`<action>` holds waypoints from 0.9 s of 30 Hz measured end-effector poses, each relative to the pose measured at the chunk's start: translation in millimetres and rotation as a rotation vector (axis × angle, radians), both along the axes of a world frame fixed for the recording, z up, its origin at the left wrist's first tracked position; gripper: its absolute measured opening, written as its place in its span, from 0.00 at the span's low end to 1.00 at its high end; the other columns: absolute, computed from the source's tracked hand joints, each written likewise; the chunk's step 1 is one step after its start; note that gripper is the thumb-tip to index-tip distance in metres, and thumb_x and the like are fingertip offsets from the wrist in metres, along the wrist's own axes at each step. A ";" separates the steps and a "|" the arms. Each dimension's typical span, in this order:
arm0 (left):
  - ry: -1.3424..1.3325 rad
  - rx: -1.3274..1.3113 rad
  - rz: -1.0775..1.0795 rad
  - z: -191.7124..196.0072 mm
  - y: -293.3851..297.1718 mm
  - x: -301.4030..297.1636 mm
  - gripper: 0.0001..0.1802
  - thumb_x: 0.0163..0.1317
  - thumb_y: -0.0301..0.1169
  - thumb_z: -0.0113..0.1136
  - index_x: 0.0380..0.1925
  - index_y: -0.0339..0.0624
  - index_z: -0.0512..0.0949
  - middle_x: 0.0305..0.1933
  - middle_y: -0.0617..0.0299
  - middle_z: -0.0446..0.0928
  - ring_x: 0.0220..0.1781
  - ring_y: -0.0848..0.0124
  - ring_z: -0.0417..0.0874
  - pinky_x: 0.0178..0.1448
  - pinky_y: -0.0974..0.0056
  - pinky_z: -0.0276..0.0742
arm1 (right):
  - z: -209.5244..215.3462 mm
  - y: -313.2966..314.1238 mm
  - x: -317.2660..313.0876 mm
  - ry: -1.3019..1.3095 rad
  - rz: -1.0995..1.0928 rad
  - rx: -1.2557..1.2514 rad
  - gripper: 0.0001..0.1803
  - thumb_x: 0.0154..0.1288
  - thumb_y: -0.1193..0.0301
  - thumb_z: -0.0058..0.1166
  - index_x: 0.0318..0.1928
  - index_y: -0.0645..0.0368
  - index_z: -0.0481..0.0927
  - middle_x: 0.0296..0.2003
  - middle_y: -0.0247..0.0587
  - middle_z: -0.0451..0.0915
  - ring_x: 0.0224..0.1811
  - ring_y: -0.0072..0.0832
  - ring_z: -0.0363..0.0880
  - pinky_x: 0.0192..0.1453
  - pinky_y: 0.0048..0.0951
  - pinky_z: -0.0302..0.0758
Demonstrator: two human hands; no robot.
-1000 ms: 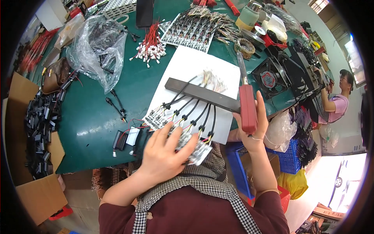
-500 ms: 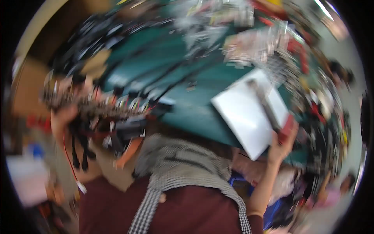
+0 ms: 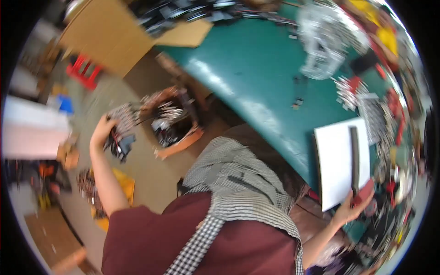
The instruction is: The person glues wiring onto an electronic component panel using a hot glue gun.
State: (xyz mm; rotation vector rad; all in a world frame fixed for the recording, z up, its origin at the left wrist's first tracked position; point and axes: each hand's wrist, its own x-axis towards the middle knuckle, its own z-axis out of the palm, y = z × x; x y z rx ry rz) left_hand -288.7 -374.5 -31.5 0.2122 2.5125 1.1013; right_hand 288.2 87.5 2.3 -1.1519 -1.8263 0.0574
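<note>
My left hand (image 3: 101,130), arm stretched out to the left, is closed on the edge of a bundle of wired parts (image 3: 123,117). Small black pieces (image 3: 123,146) dangle below it; blur hides their exact kind. Beside the bundle, an open cardboard box (image 3: 183,141) holds dark parts and pale wires. My right hand (image 3: 349,210) is closed round a red block (image 3: 363,192) at the near edge of a white board (image 3: 337,160). A long dark bar (image 3: 354,156) lies along the board and meets the red block.
A green-topped table (image 3: 256,91) carries a clear plastic bag (image 3: 323,46), black parts (image 3: 183,13) at the far edge and a heap of white-tipped pieces (image 3: 349,91). A large carton (image 3: 110,36) stands at the far left, near a red stool (image 3: 83,71). A yellow bag (image 3: 123,183) lies on the floor.
My left hand has carried the bundle off the table edge, out over the floor beside the box. The view has turned; my right hand stays at the red block.
</note>
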 end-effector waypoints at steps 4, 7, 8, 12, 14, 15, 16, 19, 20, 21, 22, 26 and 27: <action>0.386 -0.415 -0.376 -67.2 39.7 3.4 0.38 0.54 0.35 0.60 0.64 0.39 0.57 0.63 0.36 0.58 0.64 0.47 0.62 0.65 0.55 0.60 | -3.8 1.7 -13.6 -0.131 -0.044 -0.024 0.33 0.56 0.81 0.56 0.63 0.61 0.62 0.64 0.48 0.61 0.65 0.36 0.61 0.66 0.35 0.59; 0.117 -0.541 -0.694 -61.0 90.1 19.9 0.36 0.52 0.36 0.64 0.59 0.36 0.63 0.58 0.40 0.68 0.57 0.47 0.71 0.62 0.55 0.66 | 5.9 -0.9 -25.0 0.072 -0.057 -0.191 0.39 0.53 0.84 0.57 0.66 0.54 0.59 0.41 0.40 0.74 0.41 0.27 0.74 0.47 0.25 0.71; -0.041 -0.566 -0.868 -35.0 132.4 32.4 0.29 0.53 0.34 0.63 0.54 0.34 0.68 0.51 0.44 0.73 0.51 0.52 0.75 0.57 0.57 0.69 | 5.1 0.0 -20.4 0.045 -0.075 -0.151 0.40 0.52 0.85 0.57 0.66 0.53 0.59 0.42 0.41 0.74 0.42 0.27 0.74 0.47 0.26 0.71; -0.381 0.018 -1.158 81.7 254.6 124.8 0.12 0.58 0.27 0.56 0.40 0.32 0.78 0.33 0.57 0.82 0.38 0.69 0.81 0.45 0.67 0.75 | -2.0 -3.7 -6.4 -0.017 -0.163 -0.163 0.46 0.43 0.88 0.57 0.66 0.53 0.59 0.44 0.46 0.74 0.43 0.34 0.75 0.48 0.27 0.72; -0.243 0.249 -1.360 103.5 312.2 140.7 0.12 0.59 0.27 0.55 0.41 0.32 0.77 0.35 0.58 0.82 0.38 0.72 0.81 0.45 0.68 0.75 | -3.6 -5.5 -7.6 -0.010 -0.158 -0.140 0.45 0.43 0.87 0.58 0.65 0.53 0.60 0.44 0.47 0.74 0.44 0.36 0.77 0.49 0.28 0.72; -0.052 0.305 -1.504 111.1 352.2 148.3 0.12 0.59 0.27 0.54 0.41 0.32 0.77 0.36 0.57 0.81 0.39 0.72 0.81 0.45 0.68 0.75 | -5.8 -5.3 -6.5 -0.013 -0.163 -0.141 0.45 0.43 0.86 0.58 0.65 0.53 0.60 0.44 0.47 0.74 0.44 0.37 0.77 0.49 0.28 0.72; -0.005 0.298 -1.510 114.8 400.8 168.5 0.13 0.60 0.26 0.54 0.43 0.31 0.76 0.37 0.58 0.81 0.39 0.71 0.80 0.45 0.68 0.74 | -9.2 -6.2 0.1 -0.030 -0.170 -0.125 0.44 0.43 0.85 0.59 0.65 0.54 0.61 0.44 0.47 0.75 0.43 0.38 0.78 0.49 0.29 0.72; -0.149 0.566 -1.440 118.9 541.5 223.5 0.14 0.63 0.27 0.51 0.47 0.31 0.74 0.37 0.60 0.79 0.38 0.75 0.78 0.44 0.69 0.74 | -6.8 -7.0 -6.6 -0.015 -0.165 -0.105 0.43 0.42 0.83 0.62 0.63 0.55 0.63 0.42 0.47 0.76 0.42 0.39 0.78 0.48 0.29 0.74; -0.097 0.674 -1.457 107.8 592.8 240.6 0.17 0.64 0.29 0.51 0.50 0.31 0.73 0.43 0.58 0.79 0.42 0.74 0.79 0.46 0.70 0.74 | -2.8 -9.1 -8.0 -0.030 -0.170 -0.081 0.41 0.43 0.81 0.62 0.63 0.56 0.64 0.42 0.47 0.76 0.42 0.39 0.78 0.46 0.30 0.74; -0.228 0.603 -1.420 94.4 645.8 248.8 0.22 0.62 0.33 0.54 0.52 0.30 0.70 0.46 0.51 0.78 0.45 0.65 0.80 0.50 0.66 0.74 | 1.4 -9.0 -14.0 -0.030 -0.158 -0.089 0.39 0.44 0.80 0.61 0.62 0.58 0.65 0.41 0.48 0.76 0.41 0.40 0.78 0.45 0.31 0.74; 0.199 0.517 -1.434 82.1 686.7 267.1 0.28 0.60 0.39 0.57 0.54 0.29 0.68 0.48 0.46 0.76 0.48 0.59 0.79 0.52 0.62 0.73 | 4.2 -8.2 -14.5 -0.032 -0.141 -0.081 0.40 0.42 0.79 0.62 0.61 0.56 0.65 0.42 0.48 0.77 0.40 0.41 0.79 0.42 0.32 0.75; 0.685 -0.076 -1.383 49.2 761.0 320.7 0.60 0.44 0.65 0.60 0.64 0.27 0.50 0.54 0.38 0.72 0.56 0.51 0.74 0.58 0.50 0.68 | -3.9 -20.6 -9.5 -0.124 -0.105 -0.008 0.38 0.40 0.73 0.62 0.58 0.57 0.69 0.40 0.46 0.77 0.37 0.40 0.80 0.37 0.31 0.76; 0.687 -0.188 -1.397 54.7 762.8 342.1 0.60 0.42 0.65 0.61 0.64 0.32 0.51 0.57 0.41 0.70 0.58 0.51 0.73 0.58 0.47 0.66 | -5.9 -24.1 -3.9 -0.150 -0.147 0.023 0.38 0.39 0.73 0.62 0.58 0.58 0.69 0.40 0.45 0.78 0.37 0.38 0.80 0.37 0.30 0.76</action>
